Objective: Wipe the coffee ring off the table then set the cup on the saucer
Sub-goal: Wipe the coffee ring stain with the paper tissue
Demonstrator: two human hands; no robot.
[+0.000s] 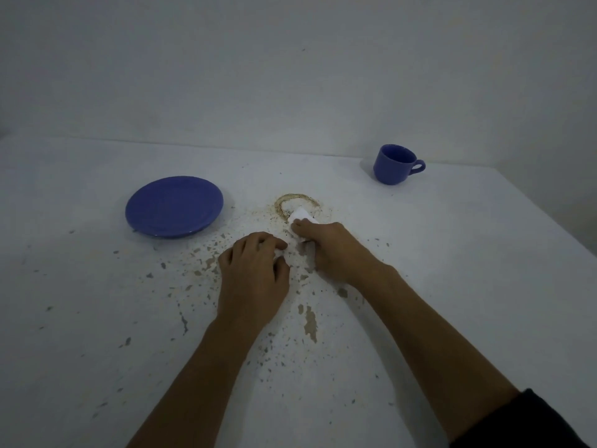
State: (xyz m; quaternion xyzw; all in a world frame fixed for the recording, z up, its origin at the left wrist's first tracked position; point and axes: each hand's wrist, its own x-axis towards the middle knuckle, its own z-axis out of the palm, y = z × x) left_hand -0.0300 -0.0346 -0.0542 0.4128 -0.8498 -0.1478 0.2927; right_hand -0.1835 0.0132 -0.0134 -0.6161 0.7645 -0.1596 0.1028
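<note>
A brown coffee ring marks the white table at centre. My right hand grips a white tissue whose tip presses on the ring's near side. My left hand lies just left of it, fingers curled on the table, touching a bit of white tissue at its fingertips. A blue saucer lies to the left of the ring. A blue cup stands upright at the far right, handle pointing right.
The tabletop's paint is chipped and speckled around and below my hands. A white wall rises behind the table's far edge. The table's right edge runs diagonally down past the cup.
</note>
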